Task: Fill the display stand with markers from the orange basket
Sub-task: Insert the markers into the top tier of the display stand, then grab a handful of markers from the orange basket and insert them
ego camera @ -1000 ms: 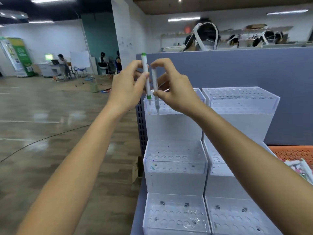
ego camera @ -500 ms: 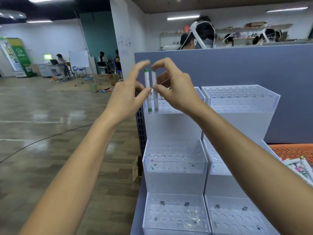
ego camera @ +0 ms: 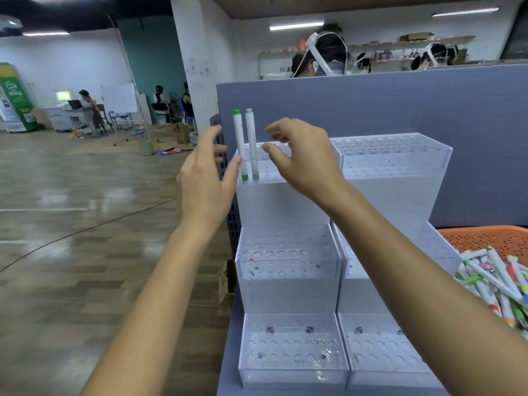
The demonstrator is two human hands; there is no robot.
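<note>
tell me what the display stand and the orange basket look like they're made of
Display stand: looks like clear, glossy acrylic or similar hard plastic; its walls are see-through and catch light. Orange basket: probably moulded plastic, duller finish; its wall is pierced with rows of small holes.

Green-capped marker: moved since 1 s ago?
Yes. The green-capped marker has dropped down into a hole in the top left block of the display stand; the left hand has opened.

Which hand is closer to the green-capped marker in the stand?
Left. The left hand sits just left of the green-capped marker, thumb almost touching; the right hand is beyond the grey marker.
</note>
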